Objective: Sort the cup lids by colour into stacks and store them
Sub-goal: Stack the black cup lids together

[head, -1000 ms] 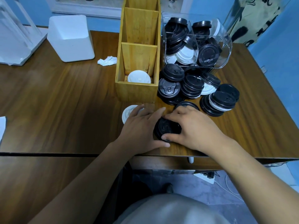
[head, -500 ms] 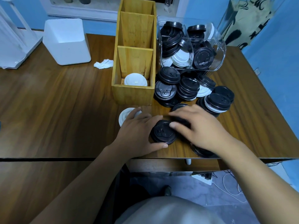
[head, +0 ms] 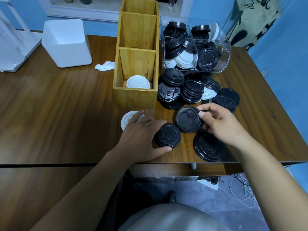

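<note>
**Sorting judged to be at an early stage: one black lid is held just beside a small black stack.**

A few stored white lids (head: 138,83) are seen in the front compartment of the wooden organiser (head: 135,99). A mixed pile (head: 191,92) on the table (head: 66,105) and a well-filled clear bin (head: 223,52) are left to be sorted, so most of the work is judged to remain. The black stack (head: 168,135) near the table edge is cupped between the thumb and forefinger of the left hand (head: 141,135), whose other fingers are laid over a loose white lid (head: 126,120). The black lid (head: 187,120) is pinched at its rim, tilted, by the thumb and curled fingertips of the right hand (head: 221,125).
</note>
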Demonstrator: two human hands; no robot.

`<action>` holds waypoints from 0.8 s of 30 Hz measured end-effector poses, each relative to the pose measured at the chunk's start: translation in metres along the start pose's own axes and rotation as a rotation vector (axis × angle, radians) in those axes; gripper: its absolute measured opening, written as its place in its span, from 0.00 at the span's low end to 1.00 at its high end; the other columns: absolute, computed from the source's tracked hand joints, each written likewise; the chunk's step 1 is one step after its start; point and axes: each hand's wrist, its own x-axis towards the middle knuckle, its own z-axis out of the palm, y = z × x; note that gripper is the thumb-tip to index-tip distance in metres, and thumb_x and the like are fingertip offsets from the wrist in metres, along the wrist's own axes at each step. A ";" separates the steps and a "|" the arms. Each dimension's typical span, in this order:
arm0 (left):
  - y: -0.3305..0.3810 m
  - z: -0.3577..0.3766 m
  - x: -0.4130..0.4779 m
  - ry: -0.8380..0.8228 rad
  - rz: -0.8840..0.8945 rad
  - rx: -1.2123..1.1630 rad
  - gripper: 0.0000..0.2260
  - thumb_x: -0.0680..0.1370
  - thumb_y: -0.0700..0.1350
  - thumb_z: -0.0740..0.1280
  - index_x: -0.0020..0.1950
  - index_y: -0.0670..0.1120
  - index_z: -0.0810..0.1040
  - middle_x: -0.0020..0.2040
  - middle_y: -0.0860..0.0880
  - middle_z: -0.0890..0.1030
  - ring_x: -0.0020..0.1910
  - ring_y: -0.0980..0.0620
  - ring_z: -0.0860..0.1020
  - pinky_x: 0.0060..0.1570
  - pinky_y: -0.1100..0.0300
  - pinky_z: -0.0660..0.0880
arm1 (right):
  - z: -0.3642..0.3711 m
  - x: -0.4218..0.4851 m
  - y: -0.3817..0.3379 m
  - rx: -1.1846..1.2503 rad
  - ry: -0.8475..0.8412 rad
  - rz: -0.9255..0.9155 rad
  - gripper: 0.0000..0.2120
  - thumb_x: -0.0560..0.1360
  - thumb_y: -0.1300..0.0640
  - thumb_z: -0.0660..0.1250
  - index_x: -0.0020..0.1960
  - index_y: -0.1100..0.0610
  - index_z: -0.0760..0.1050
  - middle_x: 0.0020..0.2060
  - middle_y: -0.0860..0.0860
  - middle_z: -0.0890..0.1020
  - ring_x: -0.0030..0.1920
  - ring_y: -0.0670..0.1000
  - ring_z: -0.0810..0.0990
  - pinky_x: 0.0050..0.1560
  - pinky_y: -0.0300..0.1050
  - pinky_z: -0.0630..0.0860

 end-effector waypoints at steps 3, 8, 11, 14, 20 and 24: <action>0.000 0.000 0.000 -0.001 0.002 -0.005 0.35 0.70 0.72 0.67 0.69 0.50 0.76 0.56 0.55 0.84 0.62 0.54 0.77 0.76 0.45 0.61 | 0.001 0.007 0.007 -0.100 0.021 0.106 0.07 0.84 0.56 0.62 0.56 0.50 0.79 0.37 0.49 0.83 0.30 0.43 0.79 0.36 0.44 0.73; 0.000 0.000 0.000 -0.017 -0.002 -0.004 0.36 0.71 0.73 0.66 0.70 0.50 0.75 0.58 0.55 0.83 0.63 0.54 0.77 0.77 0.46 0.59 | 0.001 0.004 0.005 -0.492 0.041 0.010 0.08 0.83 0.56 0.61 0.59 0.50 0.77 0.40 0.46 0.83 0.42 0.51 0.84 0.44 0.45 0.77; -0.001 -0.001 -0.001 -0.017 0.001 -0.009 0.35 0.71 0.73 0.66 0.69 0.50 0.75 0.58 0.55 0.83 0.63 0.54 0.77 0.77 0.47 0.59 | 0.002 0.000 -0.002 -0.745 0.113 -0.094 0.14 0.82 0.48 0.61 0.62 0.53 0.77 0.50 0.50 0.83 0.54 0.56 0.81 0.47 0.46 0.71; -0.001 0.000 0.000 -0.020 0.000 -0.002 0.35 0.71 0.73 0.66 0.70 0.50 0.75 0.58 0.56 0.83 0.64 0.54 0.77 0.77 0.47 0.59 | 0.011 0.002 -0.008 -0.806 0.106 -0.120 0.27 0.76 0.32 0.60 0.64 0.50 0.75 0.53 0.50 0.81 0.55 0.54 0.80 0.48 0.47 0.74; -0.001 -0.001 0.000 -0.023 0.005 -0.007 0.35 0.71 0.72 0.66 0.69 0.50 0.75 0.58 0.55 0.83 0.63 0.54 0.77 0.76 0.46 0.60 | 0.015 0.012 -0.010 -0.926 -0.109 -0.148 0.36 0.71 0.31 0.69 0.74 0.46 0.68 0.66 0.46 0.76 0.65 0.53 0.75 0.61 0.52 0.76; -0.001 0.000 0.000 -0.023 0.004 -0.008 0.35 0.71 0.73 0.66 0.69 0.50 0.76 0.57 0.55 0.83 0.63 0.54 0.77 0.77 0.47 0.59 | -0.002 0.017 -0.012 -0.754 -0.388 -0.234 0.37 0.70 0.61 0.73 0.76 0.47 0.66 0.75 0.45 0.68 0.72 0.49 0.68 0.73 0.45 0.65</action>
